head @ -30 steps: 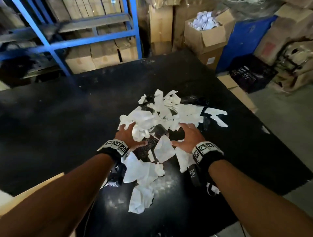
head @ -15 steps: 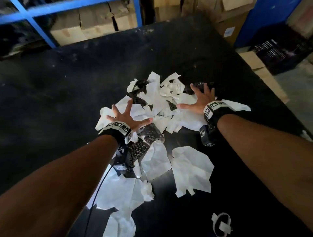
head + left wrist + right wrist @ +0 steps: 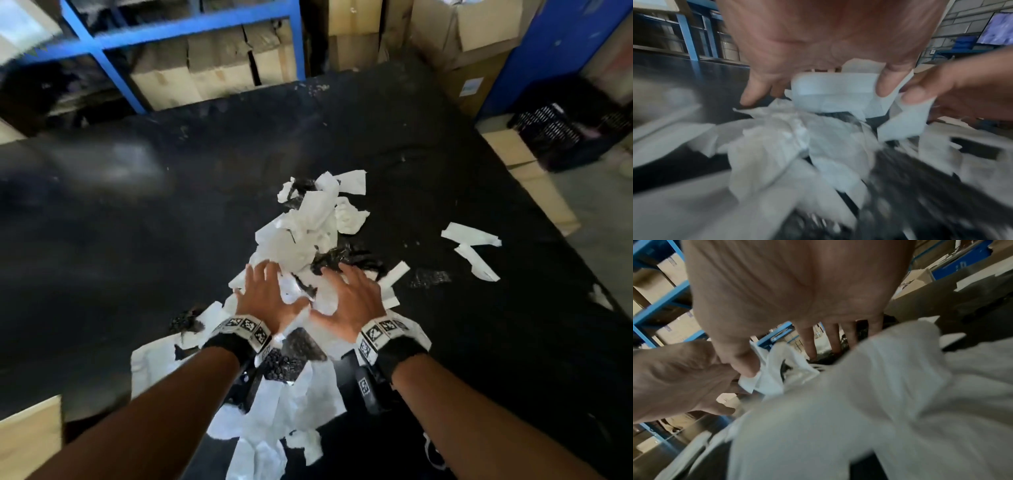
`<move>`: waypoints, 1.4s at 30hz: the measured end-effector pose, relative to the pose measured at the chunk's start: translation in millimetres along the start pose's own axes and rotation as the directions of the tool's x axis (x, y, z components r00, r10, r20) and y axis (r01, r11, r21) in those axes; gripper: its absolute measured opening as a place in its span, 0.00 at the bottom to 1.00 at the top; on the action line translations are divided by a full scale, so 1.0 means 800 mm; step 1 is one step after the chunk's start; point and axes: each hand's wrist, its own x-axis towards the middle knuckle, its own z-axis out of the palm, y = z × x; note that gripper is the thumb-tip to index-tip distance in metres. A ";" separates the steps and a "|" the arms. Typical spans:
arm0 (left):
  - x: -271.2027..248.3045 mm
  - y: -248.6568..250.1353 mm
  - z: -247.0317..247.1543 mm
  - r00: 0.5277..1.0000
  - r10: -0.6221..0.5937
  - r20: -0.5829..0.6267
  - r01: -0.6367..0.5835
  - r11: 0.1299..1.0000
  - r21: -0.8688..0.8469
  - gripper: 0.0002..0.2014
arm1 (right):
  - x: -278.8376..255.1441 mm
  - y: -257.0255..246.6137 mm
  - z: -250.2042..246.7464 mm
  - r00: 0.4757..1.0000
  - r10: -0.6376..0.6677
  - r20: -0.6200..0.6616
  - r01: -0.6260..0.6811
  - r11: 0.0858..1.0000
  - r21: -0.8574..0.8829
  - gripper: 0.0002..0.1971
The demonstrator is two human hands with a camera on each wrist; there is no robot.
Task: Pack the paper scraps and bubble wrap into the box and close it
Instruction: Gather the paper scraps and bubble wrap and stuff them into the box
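White paper scraps (image 3: 308, 222) lie heaped on the black table (image 3: 120, 222), mixed with dark bubble wrap (image 3: 284, 363). Both hands lie palm down on the near side of the heap, thumbs almost touching. My left hand (image 3: 265, 293) has its fingers spread over the scraps. In the left wrist view its thumb (image 3: 885, 84) presses on a scrap (image 3: 832, 91). My right hand (image 3: 351, 294) rests on the scraps with straight fingers (image 3: 807, 345). More scraps (image 3: 274, 411) lie under my wrists. A cardboard corner (image 3: 30, 442) shows at the bottom left.
Two loose paper strips (image 3: 471, 236) and a bit of bubble wrap (image 3: 430, 277) lie to the right of the heap. Behind the table stand a blue rack (image 3: 102, 58) with cartons (image 3: 212, 72). A black crate (image 3: 565, 133) is on the floor at right.
My hands were spread apart across the heap; they have come together near its front. The scraps are bunched into a narrower heap and two strips are left out at the right.
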 end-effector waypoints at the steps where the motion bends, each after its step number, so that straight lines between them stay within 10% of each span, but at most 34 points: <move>1: 0.003 -0.002 -0.012 0.996 0.024 -0.090 -0.024 1.000 0.004 0.47 | 0.002 -0.004 -0.011 0.997 -0.008 -0.081 0.009 1.000 0.013 0.45; 8: 0.113 0.017 -0.095 0.918 0.079 -0.390 -0.156 0.973 -0.169 0.36 | 0.127 0.005 -0.100 0.942 0.022 -0.335 -0.037 0.999 -0.037 0.38; 19: 0.268 0.042 -0.048 0.966 0.220 0.138 -0.237 0.964 0.122 0.45 | 0.280 0.038 -0.076 0.983 0.050 0.176 -0.026 0.990 -0.140 0.64; 30: 0.106 -0.004 0.002 0.939 0.333 0.088 -0.334 0.942 -0.006 0.47 | 0.126 -0.009 0.005 0.983 -0.120 0.141 0.145 0.972 -0.185 0.46; 37: -0.037 -0.049 -0.009 0.973 -0.054 -0.223 0.005 0.977 -0.215 0.42 | 0.018 0.014 -0.046 0.975 -0.123 -0.183 0.157 0.971 0.183 0.43; 42: -0.128 -0.130 0.026 0.810 -0.573 -0.122 0.531 0.806 -0.261 0.50 | 0.021 0.142 -0.109 0.922 0.223 -0.316 -0.193 0.973 0.124 0.41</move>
